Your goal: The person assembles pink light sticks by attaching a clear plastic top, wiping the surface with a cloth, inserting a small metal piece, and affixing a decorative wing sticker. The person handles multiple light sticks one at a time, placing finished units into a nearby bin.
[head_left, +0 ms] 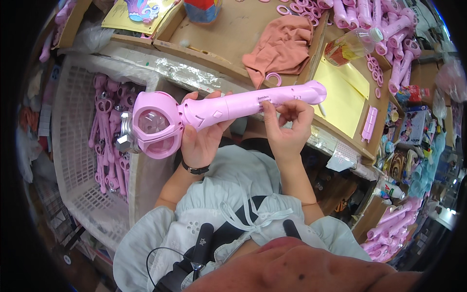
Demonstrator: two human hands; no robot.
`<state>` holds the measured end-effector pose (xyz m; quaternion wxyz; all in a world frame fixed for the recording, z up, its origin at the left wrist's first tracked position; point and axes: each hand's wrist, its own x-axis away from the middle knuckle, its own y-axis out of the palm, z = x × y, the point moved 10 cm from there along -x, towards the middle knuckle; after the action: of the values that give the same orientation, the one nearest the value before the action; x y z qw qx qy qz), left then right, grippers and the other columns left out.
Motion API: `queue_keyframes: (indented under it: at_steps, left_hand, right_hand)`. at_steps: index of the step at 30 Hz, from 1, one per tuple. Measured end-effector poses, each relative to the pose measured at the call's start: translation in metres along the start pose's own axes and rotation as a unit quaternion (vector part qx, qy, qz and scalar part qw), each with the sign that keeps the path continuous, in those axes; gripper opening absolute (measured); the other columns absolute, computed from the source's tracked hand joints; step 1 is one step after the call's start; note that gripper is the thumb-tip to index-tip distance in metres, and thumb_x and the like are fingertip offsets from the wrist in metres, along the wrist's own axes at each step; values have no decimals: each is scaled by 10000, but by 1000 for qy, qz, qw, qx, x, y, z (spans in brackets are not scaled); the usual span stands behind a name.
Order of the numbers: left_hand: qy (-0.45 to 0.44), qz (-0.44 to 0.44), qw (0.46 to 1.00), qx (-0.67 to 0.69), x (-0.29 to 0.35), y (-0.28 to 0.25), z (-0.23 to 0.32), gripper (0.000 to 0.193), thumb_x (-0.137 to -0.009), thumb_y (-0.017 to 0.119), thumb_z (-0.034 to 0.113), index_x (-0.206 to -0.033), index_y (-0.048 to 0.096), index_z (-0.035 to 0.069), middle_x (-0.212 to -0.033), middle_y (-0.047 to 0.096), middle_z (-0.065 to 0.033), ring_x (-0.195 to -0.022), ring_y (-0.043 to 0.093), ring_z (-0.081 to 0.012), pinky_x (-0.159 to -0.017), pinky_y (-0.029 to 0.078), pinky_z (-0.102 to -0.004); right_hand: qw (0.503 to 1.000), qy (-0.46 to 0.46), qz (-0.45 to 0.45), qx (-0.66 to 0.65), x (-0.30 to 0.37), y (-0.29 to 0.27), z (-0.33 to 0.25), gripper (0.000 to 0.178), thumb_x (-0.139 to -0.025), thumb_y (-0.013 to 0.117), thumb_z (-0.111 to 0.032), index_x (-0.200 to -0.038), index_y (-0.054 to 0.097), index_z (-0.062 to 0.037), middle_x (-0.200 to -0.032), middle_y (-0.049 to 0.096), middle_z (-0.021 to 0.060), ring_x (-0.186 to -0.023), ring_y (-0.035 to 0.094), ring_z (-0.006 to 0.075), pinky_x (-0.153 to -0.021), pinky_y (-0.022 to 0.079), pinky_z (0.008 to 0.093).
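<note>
A pink toy wand (219, 108) lies across in front of me, its round head with clear dome windows (153, 121) at the left and its handle rising to the right. A silvery faceted piece (125, 134) juts from the head's left side. My left hand (202, 141), with a black watch at the wrist, is wrapped round the wand just right of the head. My right hand (291, 129) is at the far part of the handle, thumb against the dark print and fingers curled at the lower edge. Whether something small sits in those fingers is hidden.
A white plastic basket (73, 146) with several pink wands stands at the left. Ahead, a cardboard-edged bench holds an orange cloth (282, 46), pink rings (301, 9), a plastic bottle (350, 46) and yellow paper (343, 97). More pink wand parts (394, 228) are piled at the lower right.
</note>
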<state>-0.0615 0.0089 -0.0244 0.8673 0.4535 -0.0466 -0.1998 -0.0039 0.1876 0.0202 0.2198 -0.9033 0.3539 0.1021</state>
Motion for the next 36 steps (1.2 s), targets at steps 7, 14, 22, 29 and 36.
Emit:
queue_keyframes:
  at_steps: [7,14,22,29,36]
  left_hand:
    - [12,2,1000,12,-3,-3,22,670,-833,594,460,-1333,280,144,-1324,414,-180,-1273,335,-414,-1046,289,-539]
    - [49,-121,987,-95,-41,32,80,1014,-709,547,693,-1348,238,-31,-1167,547,-206,-1107,539,-317,-988,378,-529]
    - [255,-11,899,-355,-71,75,85,721,-932,461,412,-1396,123,-26,-1168,487,-150,-1095,492,-206,-939,375,-316]
    - [318,-6,871,-375,-56,73,57,679,-902,564,197,-1381,115,23,-1175,512,-209,-1054,535,-229,-914,417,-383]
    - [-270,-177,933,161,-51,74,-52,694,-916,236,605,-1315,376,55,-778,601,-99,-661,591,-186,-700,507,-380]
  right_hand:
    - [989,73,109,63,-18,-62,28,569,-747,734,-138,-1199,414,-8,-689,462,12,-580,418,65,-515,355,197]
    - [927,-128,-344,77,-17,-12,-25,535,-626,773,-176,-1101,564,-48,-1127,552,153,-1015,559,292,-857,448,340]
    - [943,64,-295,-139,30,59,3,425,-731,712,-105,-1100,526,-5,-851,611,64,-752,579,130,-701,473,276]
    - [939,98,-268,-190,54,62,-1,408,-756,694,-90,-1099,492,-2,-858,601,54,-769,576,118,-707,469,267]
    - [806,207,-415,-368,88,76,-15,442,-757,705,-64,-1124,467,-9,-884,593,29,-797,565,86,-696,465,238]
